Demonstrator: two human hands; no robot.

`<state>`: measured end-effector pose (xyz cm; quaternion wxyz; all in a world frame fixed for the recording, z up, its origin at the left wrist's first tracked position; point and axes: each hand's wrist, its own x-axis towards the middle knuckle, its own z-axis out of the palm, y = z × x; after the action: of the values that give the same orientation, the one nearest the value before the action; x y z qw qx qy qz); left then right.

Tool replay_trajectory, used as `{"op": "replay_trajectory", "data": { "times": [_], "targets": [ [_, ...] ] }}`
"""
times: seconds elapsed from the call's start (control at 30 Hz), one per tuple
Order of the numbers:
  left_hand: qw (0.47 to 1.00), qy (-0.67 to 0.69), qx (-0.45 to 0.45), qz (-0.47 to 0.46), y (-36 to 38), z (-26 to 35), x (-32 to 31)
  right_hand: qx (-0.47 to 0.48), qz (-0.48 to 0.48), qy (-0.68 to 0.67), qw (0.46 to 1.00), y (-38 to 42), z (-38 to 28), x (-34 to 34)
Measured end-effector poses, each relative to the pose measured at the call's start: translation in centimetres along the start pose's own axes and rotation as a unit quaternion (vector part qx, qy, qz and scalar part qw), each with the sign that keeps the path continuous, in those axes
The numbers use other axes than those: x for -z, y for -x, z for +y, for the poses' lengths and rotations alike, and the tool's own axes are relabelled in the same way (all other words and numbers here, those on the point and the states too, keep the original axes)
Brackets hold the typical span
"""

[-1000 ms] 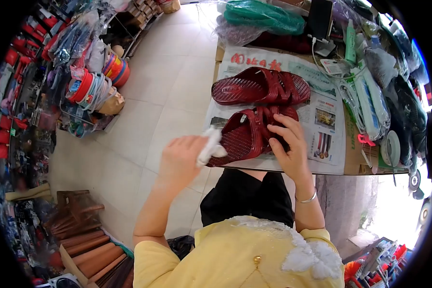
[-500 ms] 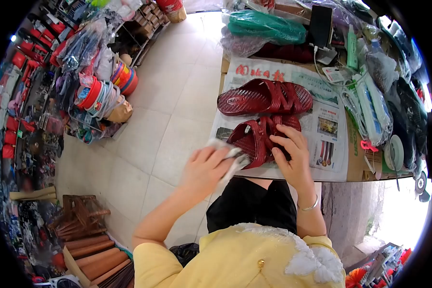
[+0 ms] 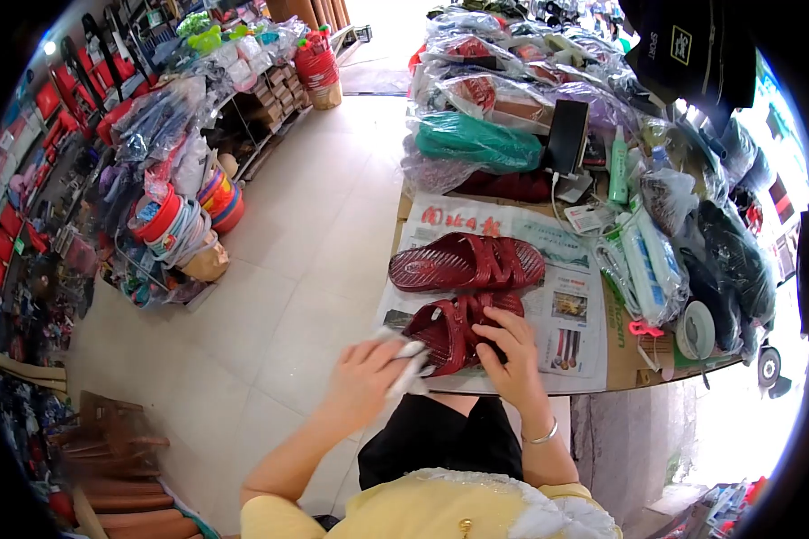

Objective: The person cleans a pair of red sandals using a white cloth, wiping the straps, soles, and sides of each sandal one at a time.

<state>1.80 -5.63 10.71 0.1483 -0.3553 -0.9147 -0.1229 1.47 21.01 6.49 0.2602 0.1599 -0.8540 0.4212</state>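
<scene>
Two dark red strapped sandals lie side by side on a newspaper (image 3: 413,235) at the table's near edge. In my left hand (image 3: 364,382) is a crumpled white cloth (image 3: 410,370), closed in the fingers beside the heel end of the nearer sandal (image 3: 437,338). My right hand (image 3: 515,361) grips that same sandal around its straps and toe end, fingers curled with small gaps between them. Just beyond lies the farther sandal (image 3: 433,264), touched by neither hand.
Plastic-wrapped goods, including a green bundle (image 3: 476,141), cover the table's far part. A phone (image 3: 566,135) with a white cable, a green tube (image 3: 618,166) and a tape roll (image 3: 695,330) lie to the right. Left, across the tiled floor, stand stocked shelves and red buckets (image 3: 159,216).
The camera view has tilted up, so the table appears lower and more of its far end shows. The cloth has shifted slightly off the sandal's heel; my right hand keeps its place on it.
</scene>
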Motion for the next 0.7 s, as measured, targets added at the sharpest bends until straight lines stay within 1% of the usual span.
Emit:
{"op": "replay_trajectory", "data": {
  "times": [0.07, 0.13, 0.17, 0.23, 0.27, 0.33, 0.43, 0.6, 0.67, 0.7],
  "targets": [
    [1.000, -0.005, 0.014, 0.007, 1.5, -1.5, 0.6, 0.001, 0.000, 0.001, 1.000, 0.0, -0.1, 0.0],
    [0.997, -0.026, 0.078, 0.009, 2.4, -2.6, 1.1, -0.004, 0.000, 0.002, 1.000, 0.0, 0.0, -0.2],
    [0.996, -0.025, 0.080, 0.012, 2.2, -2.4, 1.1, -0.006, 0.003, -0.007, 1.000, 0.0, 0.1, -0.3],
    [0.993, -0.009, 0.065, 0.100, 1.1, -1.8, 1.2, -0.006, 0.000, -0.006, 1.000, -0.1, 0.0, -0.3],
    [0.992, -0.008, 0.067, 0.103, 0.3, -1.1, 0.7, -0.010, -0.002, -0.007, 1.000, 0.0, 0.0, -0.2],
    [0.991, 0.054, 0.015, 0.125, -1.7, 0.6, -0.8, -0.013, -0.007, -0.002, 1.000, 0.0, -0.2, -0.2],
    [0.986, 0.081, 0.021, 0.143, -2.8, 2.2, -3.0, -0.010, -0.012, 0.013, 1.000, 0.0, -0.3, -0.1],
    [0.989, 0.049, 0.027, 0.140, 2.5, 0.0, -2.4, -0.013, -0.016, 0.015, 1.000, -0.2, -0.6, 0.0],
    [0.990, -0.002, 0.079, 0.114, 4.4, -1.4, -2.1, -0.013, -0.017, 0.009, 1.000, -0.3, -0.5, 0.0],
    [0.990, -0.003, 0.080, 0.115, 4.6, -1.6, -2.0, -0.014, -0.016, 0.002, 1.000, -0.2, -0.5, 0.0]
  ]
}}
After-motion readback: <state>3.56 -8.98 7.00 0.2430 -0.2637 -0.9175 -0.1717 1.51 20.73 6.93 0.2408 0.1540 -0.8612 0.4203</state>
